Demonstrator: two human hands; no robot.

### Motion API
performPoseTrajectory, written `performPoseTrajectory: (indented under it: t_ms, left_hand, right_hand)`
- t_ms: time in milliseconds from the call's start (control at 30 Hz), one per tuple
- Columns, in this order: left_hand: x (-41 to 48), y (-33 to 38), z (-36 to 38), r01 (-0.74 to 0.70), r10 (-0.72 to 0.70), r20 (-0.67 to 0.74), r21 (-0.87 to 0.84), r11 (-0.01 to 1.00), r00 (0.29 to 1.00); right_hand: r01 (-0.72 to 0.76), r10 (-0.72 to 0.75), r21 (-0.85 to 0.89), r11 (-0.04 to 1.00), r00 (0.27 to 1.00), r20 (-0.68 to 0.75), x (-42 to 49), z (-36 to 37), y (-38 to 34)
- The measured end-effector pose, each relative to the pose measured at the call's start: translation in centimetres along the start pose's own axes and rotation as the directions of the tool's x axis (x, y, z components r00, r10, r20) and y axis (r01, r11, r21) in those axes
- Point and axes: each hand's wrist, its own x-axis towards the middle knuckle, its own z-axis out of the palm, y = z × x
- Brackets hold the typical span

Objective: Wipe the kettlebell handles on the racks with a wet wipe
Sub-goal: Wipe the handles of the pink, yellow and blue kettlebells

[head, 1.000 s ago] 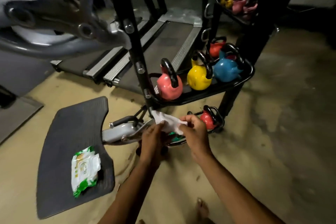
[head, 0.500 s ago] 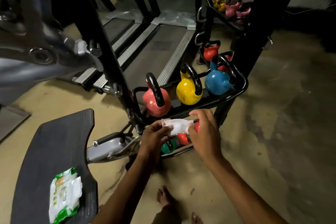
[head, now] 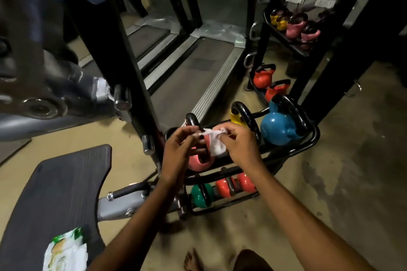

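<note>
My L hand [head: 182,149] & R hand [head: 240,145] each pinch an end of the wet wipe [head: 214,144], fingers curled. It hangs over the pink kettlebell [head: 198,164] on the rack [head: 316,134]; can't tell if touching.

Over the near rack [head: 308,145] now: three in a row on its upper shelf, the left kettlebell [head: 199,164] at the shelf's left end, the middle kettlebell [head: 236,117] beside it, the right kettlebell [head: 277,127] at the right end. My left grip [head: 180,149] and right grip [head: 240,145] hold the wet wipe [head: 214,143] between them, over the left kettlebell. Lower kettlebells [head: 224,187] sit on the shelf beneath. The treadmill [head: 193,77] lies behind the rack, the second rack [head: 284,37] farther back on the right. The wipe pack [head: 66,251] lies on the pad [head: 61,182], near left.
</note>
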Motion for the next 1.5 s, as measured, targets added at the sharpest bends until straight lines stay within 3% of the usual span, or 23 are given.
performPoseTrajectory:
  t_ms: [67,133,233,333,500,733,900,1067,1167,1267,1367,1433,1467,1500]
  left_hand:
    - [1.5,-0.4,-0.7,-0.135,0.144,-0.021,0.237,0.962,0.989]
    - [2.7,-1.1,-1.3,-0.273,0.273,0.085,0.555,0.785,0.958]
    - [3.8,-2.4,-1.7,-0.377,0.277,0.267,0.774,0.509,0.923]
    - [4.6,-3.7,-2.1,-0.379,0.234,0.307,0.832,0.405,0.923]
    - [4.6,-4.3,-2.1,-0.335,0.204,0.273,0.85,0.406,0.94]
    - [4.3,-3.9,-1.5,-0.363,0.228,0.288,0.818,0.447,0.93]
    - [4.0,-3.7,-1.4,-0.359,0.248,0.275,0.834,0.419,0.929]
    - [4.1,-4.1,-2.0,-0.37,0.246,0.29,0.837,0.403,0.925]
    - [4.1,-3.8,-1.8,-0.407,0.263,0.325,0.832,0.378,0.908]
    - [4.0,-3.7,-1.9,-0.414,0.287,0.323,0.837,0.358,0.902]
    - [3.8,-4.1,-2.1,-0.39,0.283,0.292,0.825,0.408,0.914]
    - [3.7,-4.2,-2.2,-0.39,0.283,0.287,0.807,0.443,0.915]
    - [3.6,-4.2,-2.2,-0.394,0.284,0.29,0.803,0.447,0.914]
    - [3.7,-4.3,-2.3,-0.399,0.288,0.294,0.801,0.446,0.912]
  right_hand:
    - [0.018,-0.019,-0.068,0.997,1.0,-0.015,4.7,0.3,0.0]
    - [0.057,-0.058,-0.176,0.983,0.998,-0.004,9.1,1.3,-0.3]
    - [0.098,-0.03,-0.287,0.953,0.973,0.231,14.6,3.8,-0.6]
    - [0.26,-0.052,-0.334,0.906,0.853,0.52,16.9,6.4,-0.8]
    - [0.493,0.016,-0.453,0.743,0.664,0.748,19.2,8.6,-1.8]
    - [0.813,0.14,-0.46,0.357,0.44,0.887,18.4,11.2,-5.0]
    - [0.816,0.155,-0.49,0.306,0.465,0.872,19.3,11.8,-6.1]
    - [0.858,0.2,-0.452,0.244,0.411,0.889,18.0,12.8,-6.3]
    - [0.789,0.175,-0.543,0.286,0.515,0.839,18.2,12.2,-6.3]
    - [0.637,0.125,-0.662,0.394,0.677,0.726,18.9,11.1,-5.4]
    - [0.311,0.149,-0.69,0.653,0.841,0.52,19.2,9.3,-1.9]
    - [-0.087,0.27,-0.429,0.899,0.882,0.386,17.6,8.2,0.6]
    - [-0.319,0.368,-0.195,0.927,0.873,0.32,16.3,8.0,1.7]
    - [-0.501,0.468,0.05,0.864,0.835,0.289,14.8,8.0,2.3]
